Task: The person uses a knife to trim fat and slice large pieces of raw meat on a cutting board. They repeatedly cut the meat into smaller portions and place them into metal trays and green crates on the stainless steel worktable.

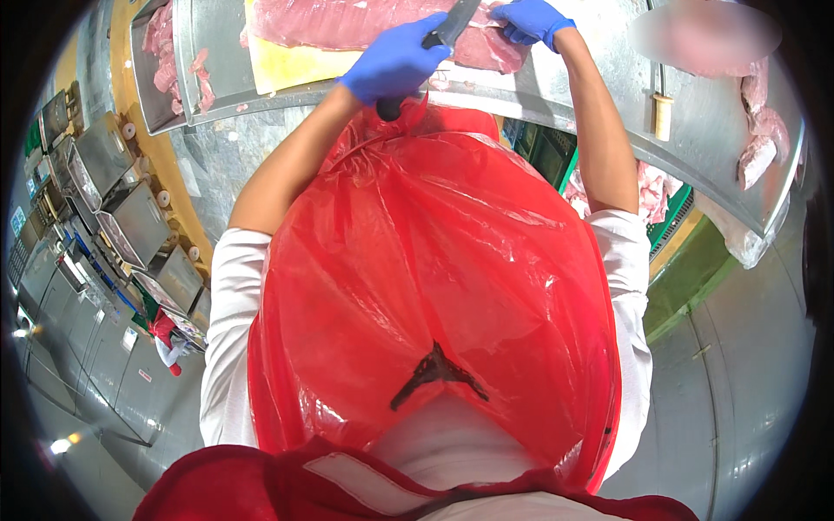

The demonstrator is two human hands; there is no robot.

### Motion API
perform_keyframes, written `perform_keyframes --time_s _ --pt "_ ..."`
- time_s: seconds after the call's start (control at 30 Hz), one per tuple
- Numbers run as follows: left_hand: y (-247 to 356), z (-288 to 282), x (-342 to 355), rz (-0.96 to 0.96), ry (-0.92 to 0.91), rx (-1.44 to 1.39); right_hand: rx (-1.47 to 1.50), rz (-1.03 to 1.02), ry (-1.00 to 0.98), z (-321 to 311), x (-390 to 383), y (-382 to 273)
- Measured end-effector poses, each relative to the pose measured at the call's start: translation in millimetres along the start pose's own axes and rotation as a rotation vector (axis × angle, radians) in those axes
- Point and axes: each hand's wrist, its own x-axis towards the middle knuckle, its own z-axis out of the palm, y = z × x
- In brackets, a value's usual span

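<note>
My left hand (398,61), in a blue glove, is closed around a knife (455,22) whose grey blade points up and to the right. It is over the near side of a large pink slab of meat (330,24). The slab lies on a yellow cutting board (291,71) and runs off the top of the view. My right hand (532,21), also gloved in blue, has its fingers bent and pressed onto the slab's right end. Its fingertips are partly hidden. Small meat scraps lie near the board's front edge.
A metal tray (156,117) with meat pieces stands at left. On the metal table (599,95) at right lie a wooden-handled tool (663,117) and meat strips (764,130), beside a blurred patch. Below is a green crate (673,221) with meat. Metal bins (130,227) line the far left.
</note>
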Motion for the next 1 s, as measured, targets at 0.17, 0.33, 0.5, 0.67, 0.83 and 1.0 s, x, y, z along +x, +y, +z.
perform_keyframes --time_s 0.17,0.33,0.5,0.67,0.83,1.0 --pt "-21.9 26.3 -7.4 0.286 0.122 0.267 0.273 0.042 0.052 18.8 1.5 30.5" --pt "0.4 35.6 5.2 0.129 0.041 0.274 0.355 0.023 0.149 14.5 -10.9 26.7" --pt "-15.6 55.0 -6.8 0.408 0.216 0.298 0.439 0.024 0.192 8.7 -11.0 39.9" --pt "13.6 71.0 2.2 0.047 -0.128 0.075 0.735 0.099 0.32 -9.6 -34.2 64.1" --pt "55.0 93.8 5.2 -0.006 -0.266 -0.005 0.931 -0.02 0.726 -78.0 -168.8 33.0" --pt "43.9 42.0 0.2 0.413 -0.049 0.139 0.625 -0.337 1.514 -89.7 -364.2 46.2"
